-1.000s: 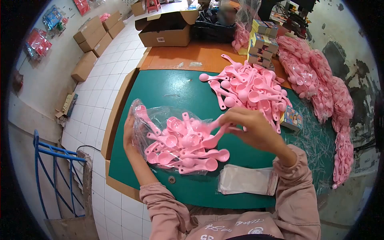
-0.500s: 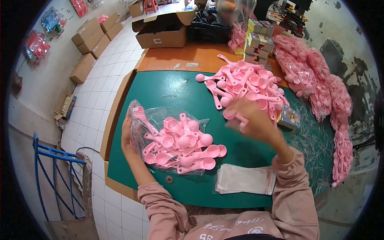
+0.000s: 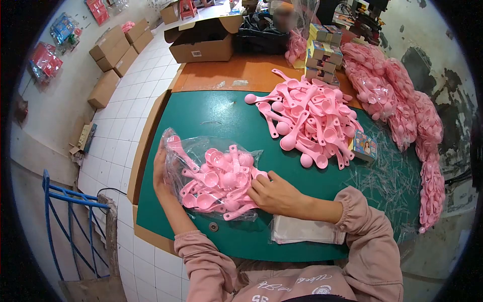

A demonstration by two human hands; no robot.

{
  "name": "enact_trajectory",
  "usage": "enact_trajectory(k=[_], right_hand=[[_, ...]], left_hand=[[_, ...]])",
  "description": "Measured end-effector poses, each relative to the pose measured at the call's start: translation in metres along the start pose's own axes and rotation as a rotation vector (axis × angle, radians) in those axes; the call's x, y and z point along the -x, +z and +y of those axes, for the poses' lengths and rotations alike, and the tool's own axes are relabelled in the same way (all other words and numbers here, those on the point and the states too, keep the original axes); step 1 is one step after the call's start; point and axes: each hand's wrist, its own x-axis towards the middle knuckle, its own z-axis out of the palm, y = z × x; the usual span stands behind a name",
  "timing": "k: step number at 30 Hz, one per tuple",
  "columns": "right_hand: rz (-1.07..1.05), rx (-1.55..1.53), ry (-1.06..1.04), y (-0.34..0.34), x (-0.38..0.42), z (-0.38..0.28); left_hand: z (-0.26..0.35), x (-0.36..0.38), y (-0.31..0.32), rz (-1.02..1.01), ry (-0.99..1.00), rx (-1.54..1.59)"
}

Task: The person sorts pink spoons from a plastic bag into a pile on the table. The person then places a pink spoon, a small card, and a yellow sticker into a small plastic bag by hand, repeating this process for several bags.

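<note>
A clear plastic bag (image 3: 193, 142) lies on the green table, loaded with pink measuring spoons (image 3: 229, 179). My left hand (image 3: 160, 166) grips the bag along its left side, its fingers partly hidden by the film. At the bag's right end, my right hand (image 3: 274, 194) has its fingers bent around pink spoons; its palm hides most of them. Below my right forearm rests a stack of flat clear bags (image 3: 302, 232). Farther back, a loose heap of pink spoons (image 3: 314, 113) covers the table's upper right.
Beside the heap lies a small printed card pack (image 3: 364, 146), with stacked card packs (image 3: 322, 55) behind. Filled spoon bags (image 3: 402, 113) line the right edge. An open cardboard box (image 3: 201, 49) stands at the back. A small metal ring (image 3: 213, 227) sits near the front edge.
My right hand has come from the heap down and left to the bag's right end. Spoons on the heap's near side now lie differently. My left hand keeps its place.
</note>
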Motion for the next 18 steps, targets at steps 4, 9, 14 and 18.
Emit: enact_trajectory(k=[4,9,14,18], right_hand=[[0.001,-0.038,0.009,0.007,0.006,-0.004],[-0.063,-0.018,0.008,-0.015,0.006,0.018],[-0.108,-0.060,0.275,-0.057,0.018,0.083],[-0.172,-0.169,0.493,-0.074,0.025,0.149]], left_hand=[[-0.002,-0.001,-0.002,-0.011,0.005,-0.002],[0.001,-0.002,-0.003,-0.012,0.021,-0.008],[0.001,-0.002,-0.002,-0.016,0.021,-0.016],[0.001,-0.004,-0.001,-0.021,0.019,-0.018]])
